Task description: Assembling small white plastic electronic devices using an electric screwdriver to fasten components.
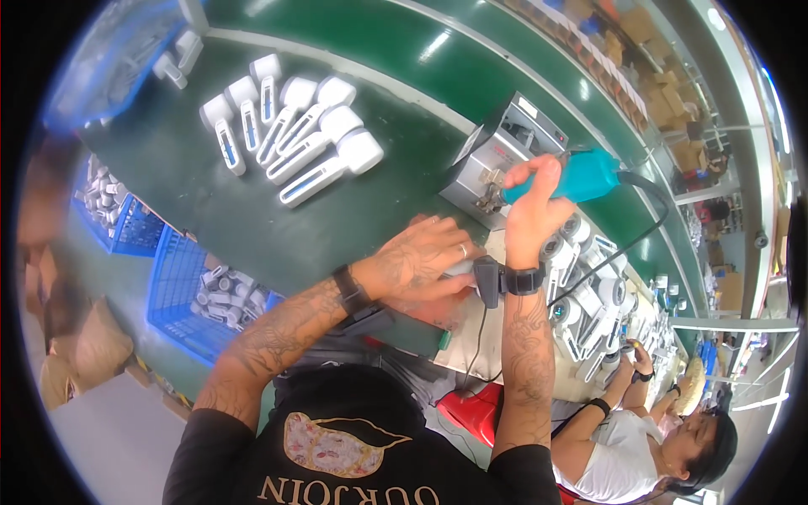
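Observation:
My right hand is raised and closed round a teal electric screwdriver with a black cord. The driver's tip end points at the front of a grey screw feeder, close to its metal outlet. Lower down, my left hand lies over the near side of the green table, its fingers curled over a whitish plastic part. Most of that part is hidden under the fingers and behind the black box at my right wrist.
Several white handheld devices lie in rows on the green table. More are heaped at right. Blue baskets with small parts stand at left. A co-worker sits at lower right. The driver's cord loops over the heap.

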The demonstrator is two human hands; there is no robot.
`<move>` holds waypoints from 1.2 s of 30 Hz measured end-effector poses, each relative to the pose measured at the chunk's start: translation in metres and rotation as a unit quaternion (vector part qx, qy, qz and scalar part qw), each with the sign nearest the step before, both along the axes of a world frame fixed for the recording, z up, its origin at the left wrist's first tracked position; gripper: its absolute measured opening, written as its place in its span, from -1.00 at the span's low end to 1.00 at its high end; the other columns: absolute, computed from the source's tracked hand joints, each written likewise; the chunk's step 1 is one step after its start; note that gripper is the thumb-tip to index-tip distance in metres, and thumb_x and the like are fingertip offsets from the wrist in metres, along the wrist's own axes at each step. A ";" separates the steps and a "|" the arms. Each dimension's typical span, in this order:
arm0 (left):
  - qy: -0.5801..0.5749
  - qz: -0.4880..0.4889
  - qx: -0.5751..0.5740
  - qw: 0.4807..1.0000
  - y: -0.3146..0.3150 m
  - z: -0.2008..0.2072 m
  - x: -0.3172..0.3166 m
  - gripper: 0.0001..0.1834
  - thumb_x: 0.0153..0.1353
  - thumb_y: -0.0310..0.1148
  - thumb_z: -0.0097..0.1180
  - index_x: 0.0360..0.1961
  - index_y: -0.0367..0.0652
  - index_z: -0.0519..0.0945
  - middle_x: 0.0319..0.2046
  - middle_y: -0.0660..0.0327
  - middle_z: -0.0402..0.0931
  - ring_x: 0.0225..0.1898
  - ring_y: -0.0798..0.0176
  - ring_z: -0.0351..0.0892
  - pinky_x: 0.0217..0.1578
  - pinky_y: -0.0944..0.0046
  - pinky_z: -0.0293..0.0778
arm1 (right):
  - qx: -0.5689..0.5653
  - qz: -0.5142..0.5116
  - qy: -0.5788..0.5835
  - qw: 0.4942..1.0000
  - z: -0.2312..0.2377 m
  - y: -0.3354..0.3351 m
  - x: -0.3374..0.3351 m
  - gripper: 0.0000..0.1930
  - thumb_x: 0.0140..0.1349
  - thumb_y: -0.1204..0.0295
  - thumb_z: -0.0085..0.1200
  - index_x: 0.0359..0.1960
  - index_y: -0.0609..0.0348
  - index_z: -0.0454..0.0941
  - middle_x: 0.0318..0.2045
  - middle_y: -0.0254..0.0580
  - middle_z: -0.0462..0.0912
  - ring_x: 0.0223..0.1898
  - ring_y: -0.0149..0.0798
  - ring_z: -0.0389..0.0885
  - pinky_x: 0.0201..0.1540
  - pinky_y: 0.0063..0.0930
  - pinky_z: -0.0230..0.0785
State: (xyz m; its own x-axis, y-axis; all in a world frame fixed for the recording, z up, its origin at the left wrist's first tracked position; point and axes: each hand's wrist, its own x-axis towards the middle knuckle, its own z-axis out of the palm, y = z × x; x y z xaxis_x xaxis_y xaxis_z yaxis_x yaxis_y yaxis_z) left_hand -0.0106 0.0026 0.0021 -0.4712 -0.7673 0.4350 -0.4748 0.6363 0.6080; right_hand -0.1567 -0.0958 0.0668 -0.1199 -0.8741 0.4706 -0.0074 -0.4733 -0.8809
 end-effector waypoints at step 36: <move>-0.044 0.001 0.031 0.999 -0.003 0.002 -0.003 -0.64 0.35 -0.20 0.19 0.14 0.00 0.63 0.14 0.25 0.55 0.06 0.05 0.48 0.10 -0.02 0.35 | 0.039 0.097 -0.009 0.994 -0.016 0.104 -0.045 -0.63 0.56 0.13 -0.07 -0.20 0.26 0.37 -0.53 -0.13 0.46 -0.50 -0.18 0.52 -0.38 -0.33 0.44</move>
